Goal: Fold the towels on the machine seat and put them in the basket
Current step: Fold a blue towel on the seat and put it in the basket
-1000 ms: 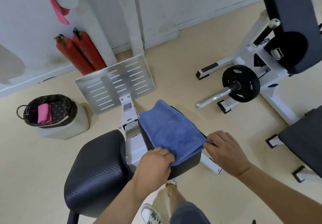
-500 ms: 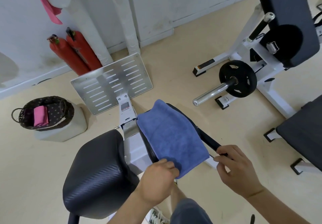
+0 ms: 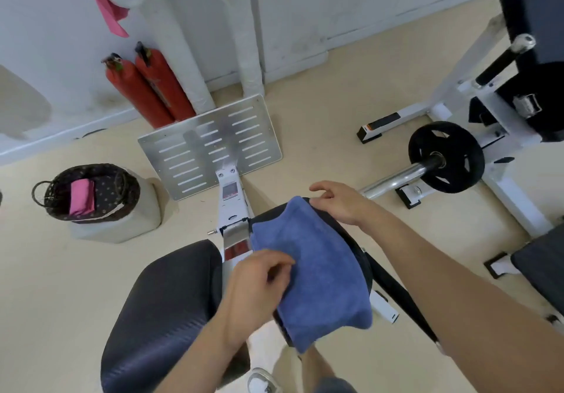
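Across the machine seat (image 3: 270,214), a blue towel (image 3: 317,276), folded to a rough oblong, covering most of the pad and hanging over its near end. At the seat's left side, the left hand (image 3: 259,288), fingers curled, pinching the towel's left edge. At the seat's far end, the right hand (image 3: 338,201), at the towel's far corner with fingers loosely bent; cannot tell whether gripping or merely touching. Just left of the seat, a second black pad (image 3: 171,310), with a white frame rail (image 3: 230,206) between the 2. Beyond the seat's far end, a slotted metal footplate (image 3: 210,145); farther from the seat, against the wall, 2 red extinguishers (image 3: 149,87). Well to the left of the seat, the basket (image 3: 116,185) on a pale tub (image 3: 128,224), with 1 pink towel (image 3: 81,198) folded inside. To the right of the seat, a black weight plate (image 3: 445,157) on a chrome bar (image 3: 393,180).
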A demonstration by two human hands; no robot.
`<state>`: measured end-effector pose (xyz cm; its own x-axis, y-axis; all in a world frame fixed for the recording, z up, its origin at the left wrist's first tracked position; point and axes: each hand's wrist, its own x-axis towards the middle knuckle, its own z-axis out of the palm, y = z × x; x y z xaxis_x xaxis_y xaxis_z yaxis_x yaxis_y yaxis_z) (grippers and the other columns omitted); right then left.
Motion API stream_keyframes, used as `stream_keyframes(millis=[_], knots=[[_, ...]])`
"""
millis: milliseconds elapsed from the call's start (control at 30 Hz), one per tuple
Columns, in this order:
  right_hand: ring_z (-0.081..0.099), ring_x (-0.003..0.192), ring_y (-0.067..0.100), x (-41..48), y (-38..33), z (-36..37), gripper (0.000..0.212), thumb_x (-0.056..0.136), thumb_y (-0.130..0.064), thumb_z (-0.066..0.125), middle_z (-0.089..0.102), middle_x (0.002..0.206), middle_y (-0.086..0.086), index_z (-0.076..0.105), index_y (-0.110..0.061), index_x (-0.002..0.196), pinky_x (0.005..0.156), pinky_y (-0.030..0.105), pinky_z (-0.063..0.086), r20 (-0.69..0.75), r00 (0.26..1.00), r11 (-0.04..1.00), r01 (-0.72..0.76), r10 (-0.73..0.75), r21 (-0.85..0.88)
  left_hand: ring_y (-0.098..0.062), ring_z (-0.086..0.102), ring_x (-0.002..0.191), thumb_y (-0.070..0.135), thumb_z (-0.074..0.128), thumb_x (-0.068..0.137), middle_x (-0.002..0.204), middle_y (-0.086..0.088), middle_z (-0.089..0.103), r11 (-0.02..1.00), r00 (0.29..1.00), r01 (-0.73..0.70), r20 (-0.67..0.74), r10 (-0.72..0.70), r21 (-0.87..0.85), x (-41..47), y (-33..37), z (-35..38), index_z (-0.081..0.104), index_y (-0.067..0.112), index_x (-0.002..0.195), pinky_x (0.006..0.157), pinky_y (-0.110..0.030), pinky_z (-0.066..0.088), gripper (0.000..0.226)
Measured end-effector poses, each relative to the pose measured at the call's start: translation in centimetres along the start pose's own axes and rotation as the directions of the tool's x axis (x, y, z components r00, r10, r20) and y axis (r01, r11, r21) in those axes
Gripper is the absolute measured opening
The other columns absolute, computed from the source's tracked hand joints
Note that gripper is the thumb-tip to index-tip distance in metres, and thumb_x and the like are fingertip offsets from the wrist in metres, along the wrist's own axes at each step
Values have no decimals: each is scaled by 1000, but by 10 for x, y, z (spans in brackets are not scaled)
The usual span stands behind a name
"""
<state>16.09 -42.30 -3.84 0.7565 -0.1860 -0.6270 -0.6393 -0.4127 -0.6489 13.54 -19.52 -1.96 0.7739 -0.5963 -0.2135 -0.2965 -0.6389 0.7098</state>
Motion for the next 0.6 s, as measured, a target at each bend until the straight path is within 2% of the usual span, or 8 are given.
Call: stream_keyframes(millis=[33, 100, 167, 233, 300, 367, 467, 600], knots=[[55, 111, 19, 14, -3, -2, 42, 93, -29, 57, 58, 122, 6, 51, -21, 134, 93, 23, 37, 52, 999, 1000, 14, -13, -11, -1, 55, 78, 14, 54, 89, 86, 20, 63, 994, 992, 106, -62, -106, -17, 19, -8, -7, 72, 26, 93, 69, -7, 39, 21], [50, 119, 16, 39, -8, -6, 40, 94, -33, 55, 55, 129, 1, 52, -24, 133, 98, 25, 34, 171, 985, 999, 22, -13, -46, -7, 58, 93, 13, 51, 92, 107, 10, 67, 957, 956, 290, -44, -291, -31, 55, -29, -13, 68, 23, 111, 75, -7, 37, 28], [44, 127, 15, 64, -10, -5, 37, 95, -40, 53, 52, 135, -4, 56, -25, 129, 107, 31, 31, 308, 951, 996, 7, 22, -92, -13, 56, 113, 17, 50, 92, 125, 5, 63, 935, 933, 354, 67, -353, 10, 84, -51, -11, 61, 24, 123, 91, -16, 37, 34], [40, 131, 16, 82, -11, -3, 40, 94, -47, 50, 50, 138, -6, 58, -25, 127, 112, 37, 28, 420, 903, 983, -19, 95, -181, -14, 52, 121, 27, 50, 92, 131, 7, 58, 931, 907, 362, 213, -363, 44, 104, -64, -6, 55, 27, 130, 98, -22, 36, 39], [38, 131, 17, 95, -12, -1, 44, 93, -51, 49, 48, 139, -6, 57, -25, 128, 112, 40, 27, 490, 854, 963, -45, 175, -266, -15, 55, 115, 38, 51, 90, 126, 8, 61, 924, 868, 375, 325, -376, 69, 118, -69, -3, 57, 30, 127, 99, -29, 41, 39], [39, 128, 16, 104, -10, -5, 44, 91, -54, 51, 50, 134, -7, 60, -25, 123, 108, 39, 27, 539, 813, 954, -62, 219, -294, -14, 60, 103, 44, 55, 87, 112, 9, 66, 918, 836, 384, 385, -391, 99, 127, -73, -4, 64, 29, 115, 92, -34, 48, 33], [48, 113, 11, 115, -3, -15, 25, 89, -48, 59, 59, 109, -11, 64, -26, 100, 97, 36, 29, 643, 738, 964, -41, 207, -262, -10, 62, 85, 39, 67, 82, 94, 8, 68, 911, 824, 399, 396, -405, 103, 127, -80, -9, 69, 26, 97, 78, -29, 52, 20], [49, 90, 7, 125, 0, -19, 38, 74, -42, 70, 58, 95, -6, 65, -19, 104, 72, 29, 28, 720, 667, 973, -28, 190, -231, -11, 56, 64, 20, 77, 75, 66, 5, 62, 820, 799, 559, 346, -492, -126, 118, -87, -12, 65, 18, 75, 61, -23, 45, 13]])
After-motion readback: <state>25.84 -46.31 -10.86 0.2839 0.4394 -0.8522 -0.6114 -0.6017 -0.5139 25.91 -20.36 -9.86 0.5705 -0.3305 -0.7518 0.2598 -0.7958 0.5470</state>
